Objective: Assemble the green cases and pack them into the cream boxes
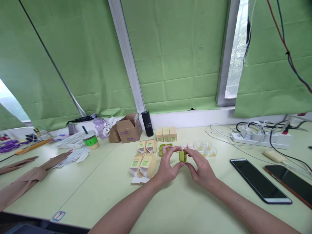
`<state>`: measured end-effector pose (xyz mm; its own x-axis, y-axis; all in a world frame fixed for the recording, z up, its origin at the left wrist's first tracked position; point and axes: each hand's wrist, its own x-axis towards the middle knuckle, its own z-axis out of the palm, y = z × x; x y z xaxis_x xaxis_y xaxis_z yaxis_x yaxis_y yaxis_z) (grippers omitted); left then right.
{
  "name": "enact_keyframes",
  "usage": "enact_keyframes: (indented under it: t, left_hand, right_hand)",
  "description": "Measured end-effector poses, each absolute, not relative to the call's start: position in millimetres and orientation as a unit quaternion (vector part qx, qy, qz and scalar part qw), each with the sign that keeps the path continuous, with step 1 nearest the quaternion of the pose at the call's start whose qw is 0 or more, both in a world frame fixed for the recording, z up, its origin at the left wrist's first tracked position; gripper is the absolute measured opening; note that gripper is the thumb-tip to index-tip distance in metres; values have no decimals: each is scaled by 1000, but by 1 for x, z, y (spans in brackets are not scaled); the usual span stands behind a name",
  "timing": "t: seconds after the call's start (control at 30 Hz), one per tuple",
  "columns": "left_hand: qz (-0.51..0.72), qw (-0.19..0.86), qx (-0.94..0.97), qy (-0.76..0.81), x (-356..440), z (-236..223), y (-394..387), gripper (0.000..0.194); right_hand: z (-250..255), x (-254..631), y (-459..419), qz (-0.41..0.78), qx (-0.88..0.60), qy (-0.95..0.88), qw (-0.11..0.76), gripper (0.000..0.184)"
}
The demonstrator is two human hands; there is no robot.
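Two bare hands met above a pale table point(97, 198), a single small green piece point(182, 156) pinched between them. The left hand point(168, 166) held its left side in thumb and fingertips; the right hand point(203, 167) had the other side in the same narrow pinch. Just beyond the left hand lay more green pieces point(161, 149), and to their left stood four open boxes point(147, 162) with green labels, two in front of two. Three beige boxes point(166, 134) sat in a row behind. Beyond the right hand clustered several clear plastic cups point(206, 145) with yellow inside. From where I stood, a white phone point(259, 180) and a brown-edged phone point(290, 178) lay to the right, near a power strip point(262, 139) crossed by cables. A black bottle point(147, 123) stood beside a cardboard box point(129, 130). Farther left, another person's hand point(58, 159) reached over white sheets point(79, 155), near a drink cup point(91, 140). Green blinds point(175, 58) hung behind.
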<state>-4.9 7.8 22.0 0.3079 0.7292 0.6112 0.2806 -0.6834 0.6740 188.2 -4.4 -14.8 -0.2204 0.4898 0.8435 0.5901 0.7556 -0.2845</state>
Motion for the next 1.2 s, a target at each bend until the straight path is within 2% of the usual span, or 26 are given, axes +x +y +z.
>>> enact_keyframes:
  t: [0.17,0.27,1.2]
  left_hand:
    - [512,214,760,340,-7,22,10,20]
    - [509,229,739,377,-6,19,13,15]
    - [476,276,730,405,1,16,16,14]
  right_hand:
    - [-17,189,-4,-28,-367,-760,536,52]
    - [-17,189,-4,-14,-371,-754,542,50]
    - [-18,186,-4,0,-353,-759,547,49]
